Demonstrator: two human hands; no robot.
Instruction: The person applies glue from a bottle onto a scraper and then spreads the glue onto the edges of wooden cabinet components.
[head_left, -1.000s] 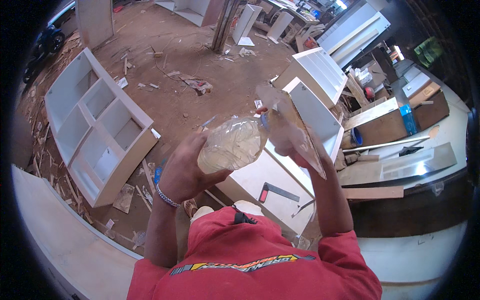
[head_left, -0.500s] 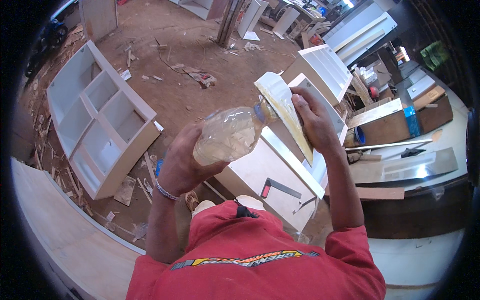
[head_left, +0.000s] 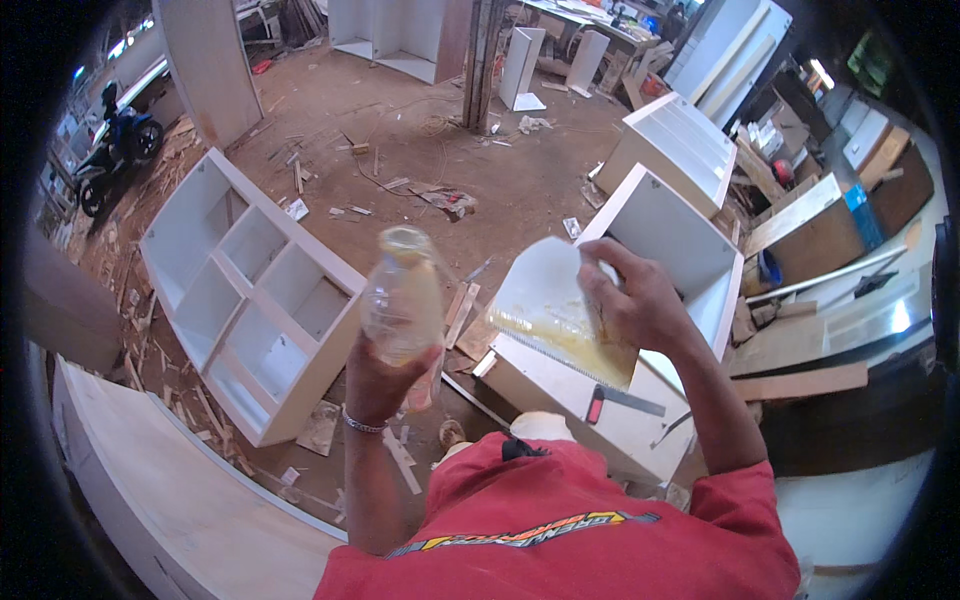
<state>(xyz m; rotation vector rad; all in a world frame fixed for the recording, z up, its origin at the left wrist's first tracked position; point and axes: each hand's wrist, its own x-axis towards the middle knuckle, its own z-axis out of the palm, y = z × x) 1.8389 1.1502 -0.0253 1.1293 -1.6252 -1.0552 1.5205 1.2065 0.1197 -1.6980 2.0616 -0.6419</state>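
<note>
My left hand (head_left: 385,382) is closed round a clear plastic bottle (head_left: 405,300), held upright with cloudy pale contents. My right hand (head_left: 640,305) grips a white, flat toothed spreader (head_left: 540,290), smeared with translucent yellow paste along its serrated lower edge. The spreader is apart from the bottle, to its right. Below it, a pale board box (head_left: 530,395) carries a carpenter's square (head_left: 640,402) with a red-marked handle.
An open white cabinet (head_left: 255,320) lies at left, a long pale panel (head_left: 180,480) nearer. More cabinets (head_left: 680,150) and stacked boards (head_left: 800,310) are at right. A wooden post (head_left: 478,70), motorbike (head_left: 120,150) and scattered offcuts (head_left: 460,310) stand or lie around the dirt floor.
The bottle has turned upright and moved left, away from the spreader. The spreader has tilted to show its face with the paste. The view has shifted, revealing more of the motorbike.
</note>
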